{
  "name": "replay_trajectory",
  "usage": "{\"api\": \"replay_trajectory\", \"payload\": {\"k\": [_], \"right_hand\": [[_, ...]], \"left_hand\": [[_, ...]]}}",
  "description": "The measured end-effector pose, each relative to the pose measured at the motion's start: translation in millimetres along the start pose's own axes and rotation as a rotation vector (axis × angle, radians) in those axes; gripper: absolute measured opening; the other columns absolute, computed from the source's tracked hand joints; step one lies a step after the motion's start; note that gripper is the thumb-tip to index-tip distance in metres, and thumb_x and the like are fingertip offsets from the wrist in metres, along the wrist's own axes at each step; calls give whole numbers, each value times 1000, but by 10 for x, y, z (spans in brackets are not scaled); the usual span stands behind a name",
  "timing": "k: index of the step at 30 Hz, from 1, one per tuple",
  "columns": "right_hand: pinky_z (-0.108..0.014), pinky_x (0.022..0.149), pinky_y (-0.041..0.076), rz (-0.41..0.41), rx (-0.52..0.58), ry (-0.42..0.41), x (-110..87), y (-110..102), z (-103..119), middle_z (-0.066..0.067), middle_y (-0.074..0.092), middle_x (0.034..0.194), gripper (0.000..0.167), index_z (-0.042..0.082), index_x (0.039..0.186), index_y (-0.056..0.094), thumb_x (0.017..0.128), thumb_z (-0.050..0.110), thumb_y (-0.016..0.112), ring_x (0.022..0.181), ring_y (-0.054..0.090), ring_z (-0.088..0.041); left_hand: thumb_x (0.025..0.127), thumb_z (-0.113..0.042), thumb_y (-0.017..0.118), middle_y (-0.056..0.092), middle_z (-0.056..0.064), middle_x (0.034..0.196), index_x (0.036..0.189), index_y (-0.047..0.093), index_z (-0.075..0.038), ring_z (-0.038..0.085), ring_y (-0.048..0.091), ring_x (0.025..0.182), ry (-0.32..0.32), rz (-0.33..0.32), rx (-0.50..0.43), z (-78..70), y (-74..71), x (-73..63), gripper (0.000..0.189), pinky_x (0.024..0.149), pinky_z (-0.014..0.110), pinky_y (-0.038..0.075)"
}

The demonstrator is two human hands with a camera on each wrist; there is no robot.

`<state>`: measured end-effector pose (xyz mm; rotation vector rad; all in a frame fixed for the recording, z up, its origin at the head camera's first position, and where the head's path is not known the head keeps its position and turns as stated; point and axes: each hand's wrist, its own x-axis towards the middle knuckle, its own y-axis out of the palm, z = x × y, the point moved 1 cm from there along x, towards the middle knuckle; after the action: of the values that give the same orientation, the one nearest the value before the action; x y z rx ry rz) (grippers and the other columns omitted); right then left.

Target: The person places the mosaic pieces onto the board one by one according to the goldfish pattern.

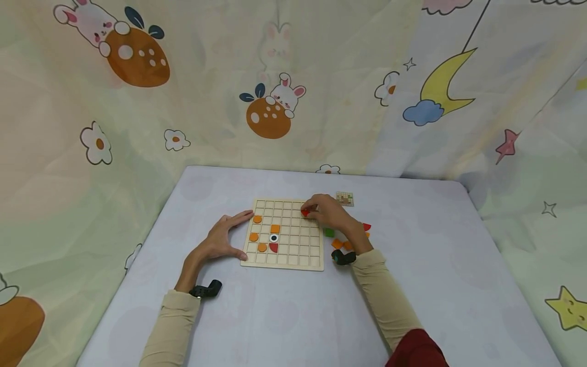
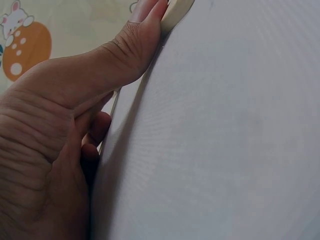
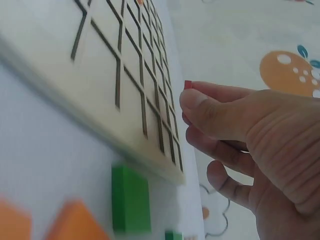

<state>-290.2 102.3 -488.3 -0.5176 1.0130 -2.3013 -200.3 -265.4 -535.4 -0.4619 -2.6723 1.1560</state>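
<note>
A pale wooden grid board [image 1: 300, 257] lies flat on the table. My left hand [image 1: 219, 239] rests at its left edge, thumb and fingers spread apart and touching the rim; in the left wrist view the thumb [image 2: 135, 45] meets the board's side. Between thumb and fingertips my right hand [image 1: 332, 213] pinches a small red piece [image 3: 188, 85] over the board's upper right squares, its shape mostly hidden. On the left part of the grid sit three orange discs [image 1: 262, 247], an orange square [image 1: 275, 229], a white disc with a black dot [image 1: 273, 238] and a red quarter-round piece [image 1: 273, 248].
Right of the board lie a green block [image 1: 329, 232], several orange pieces [image 1: 337, 243] and a red piece [image 1: 367, 227], partly behind the right forearm. A small patterned card [image 1: 345, 199] lies beyond the right hand. A printed curtain [image 1: 206, 102] hangs behind the table [image 1: 435, 265].
</note>
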Motion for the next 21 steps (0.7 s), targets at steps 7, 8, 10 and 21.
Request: {"api": "replay_trajectory", "payload": {"k": [7,8,10,21], "right_hand": [[-45,97,57,45,-8,-35,166,153,144,-12,80,119,26,2,124,80,99,5,79,106,71,-27],[-46,97,57,53,-14,-41,190,174,168,-12,81,119,26,2,124,80,99,5,78,107,72,-27],[-45,99,58,68,-28,-57,237,208,219,-11,81,119,24,2,124,80,99,5,78,109,72,-26],[-42,95,57,101,-108,-111,461,341,421,-5,81,110,21,10,118,85,98,3,78,103,72,-22]], "left_hand": [[55,-46,109,41,0,177,167,48,-23,21,46,114,-5,-5,11,21,4,-3,130,98,43,39],[55,-46,109,41,0,177,167,48,-23,21,46,114,-3,-5,13,23,4,-5,130,98,43,39],[55,-47,109,41,1,177,167,48,-22,22,46,114,-1,-7,21,25,1,-9,129,98,43,39],[57,-50,107,42,0,177,167,48,-24,22,47,119,-7,5,22,15,-8,-1,127,100,45,40]]}}
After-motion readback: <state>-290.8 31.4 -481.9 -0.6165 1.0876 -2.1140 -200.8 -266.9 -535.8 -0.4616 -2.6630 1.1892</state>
